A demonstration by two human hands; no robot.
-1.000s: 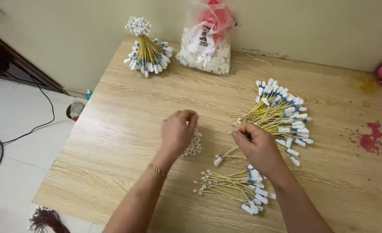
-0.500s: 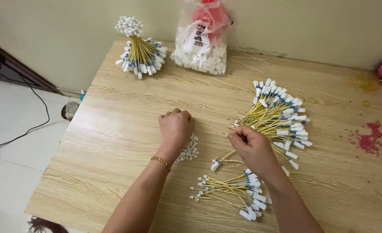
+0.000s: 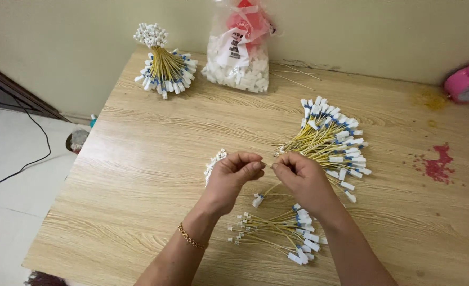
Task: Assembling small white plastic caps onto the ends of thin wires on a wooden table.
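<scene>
My left hand point(image 3: 235, 176) and my right hand point(image 3: 299, 177) meet fingertip to fingertip over the middle of the wooden table point(image 3: 139, 159). My right hand pinches one thin yellow wire point(image 3: 269, 190) whose white end tag hangs below it. My left hand's fingers close on a tiny white piece at the wire's tip, too small to make out. A small heap of white connector pieces point(image 3: 213, 162) lies just left of my left hand. A fan of yellow wires with white tags point(image 3: 329, 137) lies to the right, and a smaller fan point(image 3: 277, 233) lies below my hands.
A tied upright bundle of yellow wires point(image 3: 164, 64) stands at the back left. A clear plastic bag of white pieces point(image 3: 239, 53) leans by the wall. A pink object point(image 3: 467, 82) sits at the far right, near a red stain point(image 3: 435, 164). The table's left edge drops to the floor.
Both hands have come together at the table's middle. My left hand left the small heap of white pieces and now meets the tip of the wire my right hand lifted.
</scene>
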